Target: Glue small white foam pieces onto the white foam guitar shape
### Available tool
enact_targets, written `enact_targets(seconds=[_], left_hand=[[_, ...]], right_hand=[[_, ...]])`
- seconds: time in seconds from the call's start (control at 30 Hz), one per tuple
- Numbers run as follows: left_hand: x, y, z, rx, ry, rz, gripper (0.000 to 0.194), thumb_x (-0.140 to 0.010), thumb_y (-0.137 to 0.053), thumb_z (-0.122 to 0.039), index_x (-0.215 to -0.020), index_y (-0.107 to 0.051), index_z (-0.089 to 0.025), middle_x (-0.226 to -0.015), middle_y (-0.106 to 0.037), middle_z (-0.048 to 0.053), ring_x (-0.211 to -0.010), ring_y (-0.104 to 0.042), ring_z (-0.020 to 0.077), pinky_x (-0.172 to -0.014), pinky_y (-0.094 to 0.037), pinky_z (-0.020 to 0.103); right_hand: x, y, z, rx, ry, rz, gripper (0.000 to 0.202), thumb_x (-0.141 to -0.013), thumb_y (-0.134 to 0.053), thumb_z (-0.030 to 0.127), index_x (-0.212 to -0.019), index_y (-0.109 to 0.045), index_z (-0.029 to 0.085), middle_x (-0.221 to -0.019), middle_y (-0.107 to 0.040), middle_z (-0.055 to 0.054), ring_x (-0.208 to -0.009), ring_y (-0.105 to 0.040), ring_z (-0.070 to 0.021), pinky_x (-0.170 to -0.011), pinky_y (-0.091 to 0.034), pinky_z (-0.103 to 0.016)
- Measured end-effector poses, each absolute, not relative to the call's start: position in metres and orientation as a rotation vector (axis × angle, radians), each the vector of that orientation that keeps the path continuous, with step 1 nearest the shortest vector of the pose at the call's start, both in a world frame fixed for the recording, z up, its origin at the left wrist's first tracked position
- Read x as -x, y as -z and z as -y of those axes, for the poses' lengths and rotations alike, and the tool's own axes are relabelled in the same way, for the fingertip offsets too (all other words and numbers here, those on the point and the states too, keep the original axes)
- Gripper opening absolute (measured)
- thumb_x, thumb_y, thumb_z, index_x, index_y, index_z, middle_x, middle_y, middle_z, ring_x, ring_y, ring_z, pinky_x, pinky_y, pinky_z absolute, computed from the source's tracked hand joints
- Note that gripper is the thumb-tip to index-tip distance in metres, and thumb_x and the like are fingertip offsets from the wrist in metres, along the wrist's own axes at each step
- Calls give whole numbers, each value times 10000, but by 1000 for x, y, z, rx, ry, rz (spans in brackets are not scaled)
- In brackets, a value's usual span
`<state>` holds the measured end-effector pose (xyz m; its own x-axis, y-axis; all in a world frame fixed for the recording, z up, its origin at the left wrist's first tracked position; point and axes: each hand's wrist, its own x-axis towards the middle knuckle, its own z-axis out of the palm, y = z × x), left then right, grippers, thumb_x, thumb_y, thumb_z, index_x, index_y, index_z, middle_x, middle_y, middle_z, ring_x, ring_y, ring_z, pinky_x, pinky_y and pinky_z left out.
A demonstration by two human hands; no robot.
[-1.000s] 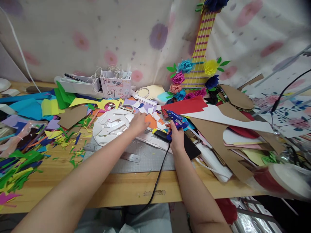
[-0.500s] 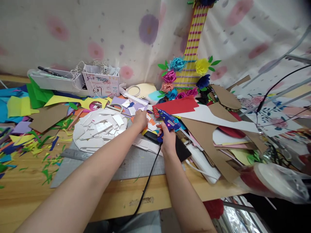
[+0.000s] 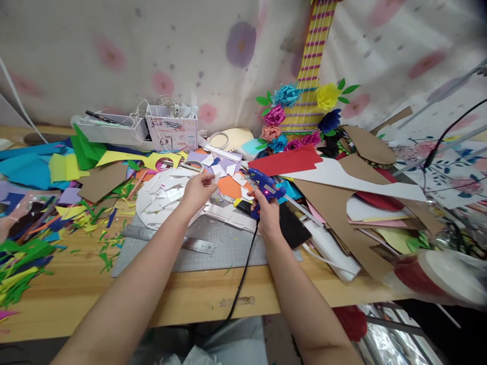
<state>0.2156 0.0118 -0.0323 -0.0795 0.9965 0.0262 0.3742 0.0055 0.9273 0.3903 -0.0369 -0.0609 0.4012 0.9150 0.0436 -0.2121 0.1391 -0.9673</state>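
Note:
My right hand [image 3: 267, 212] is wrapped round the handle of a blue hot glue gun [image 3: 269, 187], its small light glowing and its nozzle pointing away to the left. A black cord [image 3: 243, 276] runs down from the handle over the table edge. Between the fingertips of my left hand [image 3: 198, 192] is a small white foam board piece [image 3: 216, 178]. That hand hovers over the right side of a round white disc [image 3: 146, 203] covered with several overlapping white scraps. Under the disc lie a grey cutting mat [image 3: 224, 248] and a metal ruler [image 3: 200, 245], partly covered by my left forearm.
Coloured paper scraps [image 3: 26, 248] spread over the left of the table. A white box [image 3: 173, 133] stands at the back beside a paper-flower guitar [image 3: 314, 66]. Cardboard sheets [image 3: 335, 215], a black flat piece [image 3: 292, 228] and a utility knife [image 3: 243, 205] lie near my right hand.
My left hand has come back from the purple sheet and scraps towards the white disc, now with a small white piece in its fingers. The right hand keeps hold of the glue gun.

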Motion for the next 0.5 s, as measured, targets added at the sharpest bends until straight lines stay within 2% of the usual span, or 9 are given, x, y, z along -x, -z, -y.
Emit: enact_targets(seconds=[0.1,0.2,0.33,0.5], left_hand=[[-185,34,15,-1104,-1252,-1347,326,-590,-737,-234,-901,-707,-139,-916,-704,61,-831,-628,172,-835,-484,326],[-160,39,39,-796,-1232,-1195,276,-539,-789,-216,-784,-691,-134,-802,-690,35,-720,-615,124,-767,-508,287],[-141,43,55,-660,-1172,-1073,226,-597,-779,-177,-799,-693,-126,-766,-682,27,-676,-613,89,-676,-518,212],[-138,42,57,-590,-1160,-1039,126,-662,-732,-111,-775,-681,-135,-732,-677,21,-620,-606,78,-612,-521,191]], right_hand=[[-388,64,39,1102,-1052,898,308,-688,-691,482,-703,-629,180,-682,-641,-18,-445,-406,-62,-426,-354,-221],[-384,67,44,1108,-1156,1081,391,-707,-649,568,-667,-645,179,-601,-595,-16,-462,-415,-82,-434,-358,-229],[-377,67,52,1168,-1251,1311,450,-686,-635,623,-631,-655,177,-506,-521,6,-460,-423,-95,-442,-355,-232],[-370,61,58,1204,-1328,1460,465,-677,-628,633,-589,-643,177,-492,-500,19,-451,-429,-92,-457,-357,-230]])
